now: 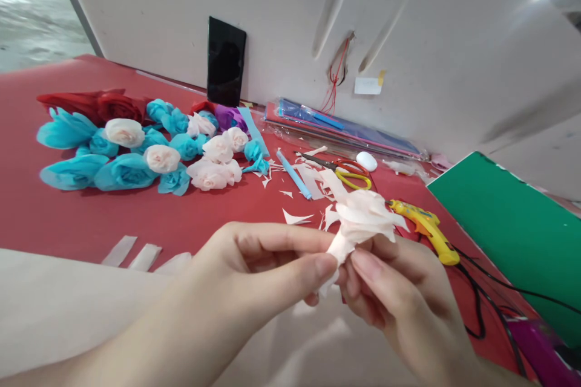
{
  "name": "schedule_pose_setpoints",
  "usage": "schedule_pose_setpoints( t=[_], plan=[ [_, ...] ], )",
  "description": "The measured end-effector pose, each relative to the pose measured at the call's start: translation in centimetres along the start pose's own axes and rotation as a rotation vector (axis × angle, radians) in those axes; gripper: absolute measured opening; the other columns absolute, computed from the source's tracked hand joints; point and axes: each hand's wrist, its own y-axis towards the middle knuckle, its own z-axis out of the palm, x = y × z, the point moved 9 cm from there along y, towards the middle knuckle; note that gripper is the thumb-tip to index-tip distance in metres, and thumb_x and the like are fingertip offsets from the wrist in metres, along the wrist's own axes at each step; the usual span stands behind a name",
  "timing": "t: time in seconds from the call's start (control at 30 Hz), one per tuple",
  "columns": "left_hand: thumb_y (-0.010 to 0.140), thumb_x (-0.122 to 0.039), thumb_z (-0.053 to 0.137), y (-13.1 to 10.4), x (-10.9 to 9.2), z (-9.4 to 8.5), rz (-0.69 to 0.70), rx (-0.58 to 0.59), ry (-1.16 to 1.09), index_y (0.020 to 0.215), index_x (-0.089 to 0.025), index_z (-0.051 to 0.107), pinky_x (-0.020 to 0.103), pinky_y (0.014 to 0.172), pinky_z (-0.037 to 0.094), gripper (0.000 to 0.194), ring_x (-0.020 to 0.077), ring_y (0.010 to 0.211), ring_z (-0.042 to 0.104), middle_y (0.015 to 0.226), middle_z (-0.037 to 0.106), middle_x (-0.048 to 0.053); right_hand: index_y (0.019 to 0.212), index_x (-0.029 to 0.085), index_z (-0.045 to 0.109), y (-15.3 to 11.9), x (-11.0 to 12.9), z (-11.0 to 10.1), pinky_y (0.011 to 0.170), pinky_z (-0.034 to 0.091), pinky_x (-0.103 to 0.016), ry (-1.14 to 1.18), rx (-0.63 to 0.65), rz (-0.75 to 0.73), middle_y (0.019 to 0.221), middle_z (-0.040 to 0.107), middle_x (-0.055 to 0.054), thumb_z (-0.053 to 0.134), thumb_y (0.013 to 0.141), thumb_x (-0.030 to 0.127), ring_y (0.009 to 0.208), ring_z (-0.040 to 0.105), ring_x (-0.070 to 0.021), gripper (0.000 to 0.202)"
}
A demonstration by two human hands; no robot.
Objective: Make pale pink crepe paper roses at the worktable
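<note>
A pale pink paper flower is held up in front of me, its ruffled petals tilted to the upper right. My left hand pinches the narrow base between thumb and forefinger. From the other side, my right hand grips the same base just under the petals, thumb pressed on it. The fingers hide part of the stem end. Behind the flower lie scissors with yellow and red handles, a light blue pen and pale paper scraps.
Finished blue, white-pink, red and purple paper flowers cluster at left on the red table. A yellow glue gun with black cord lies right, near a green board. A dark phone leans on the wall beside wrapped paper sheets.
</note>
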Motion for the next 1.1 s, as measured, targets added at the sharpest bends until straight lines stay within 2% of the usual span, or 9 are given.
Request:
schedule_pose_setpoints(
  t=[0.13,0.3,0.43,0.7,0.87,1.1],
  plan=[
    [0.076,-0.028,0.078,-0.2,0.1,0.2,-0.008,0.029,-0.014,0.076,-0.036,0.082,0.011,0.059,0.048,0.009,0.0094,0.064,0.060,0.067,0.076,-0.008,0.059,0.020,0.058,0.2,-0.3,0.3,0.037,0.011,-0.022,-0.039,0.024,0.044,0.056,0.038,0.004,0.053,0.088,0.020,0.044,0.019,-0.0071,0.029],
    [0.083,-0.025,0.072,-0.5,-0.1,0.8,0.012,0.094,-0.034,0.078,-0.038,0.082,0.012,0.065,0.051,0.017,0.0105,0.071,0.067,0.067,0.076,-0.008,0.057,0.020,0.054,0.3,-0.5,0.4,0.037,0.012,-0.023,-0.048,0.025,0.069,0.054,0.035,0.005,0.054,0.087,0.023,0.043,0.019,-0.0070,0.030],
    [0.082,-0.024,0.073,-0.5,0.0,0.6,0.018,0.067,-0.001,0.078,-0.038,0.082,0.011,0.059,0.049,0.017,0.0100,0.068,0.066,0.066,0.077,-0.008,0.058,0.021,0.056,0.3,-0.3,0.6,0.037,0.013,-0.022,-0.042,0.055,0.040,0.054,0.036,0.005,0.052,0.088,0.020,0.043,0.019,-0.0073,0.030],
    [0.077,-0.028,0.076,0.0,-0.1,-0.2,0.023,-0.019,0.033,0.075,-0.035,0.082,0.009,0.054,0.047,0.010,0.0080,0.060,0.057,0.065,0.075,-0.007,0.058,0.021,0.054,0.6,0.2,0.5,0.037,0.014,-0.022,-0.007,0.016,0.015,0.056,0.039,0.004,0.050,0.085,0.016,0.044,0.020,-0.0079,0.028],
    [0.077,-0.028,0.076,-0.3,0.0,-0.3,0.018,-0.020,0.053,0.076,-0.037,0.082,0.009,0.055,0.047,0.011,0.0080,0.060,0.058,0.066,0.076,-0.008,0.065,0.023,0.058,0.4,-0.1,0.6,0.036,0.013,-0.021,-0.057,0.081,0.007,0.056,0.036,0.006,0.050,0.089,0.015,0.043,0.020,-0.0069,0.027],
    [0.081,-0.029,0.074,-0.4,0.0,-0.2,0.024,0.006,0.045,0.080,-0.041,0.081,0.006,0.057,0.047,0.015,0.0069,0.067,0.065,0.070,0.078,-0.011,0.063,0.021,0.055,0.1,-0.5,0.4,0.035,0.014,-0.017,-0.092,0.056,0.047,0.057,0.039,0.006,0.050,0.087,0.011,0.043,0.022,-0.0050,0.027]
  ],
)
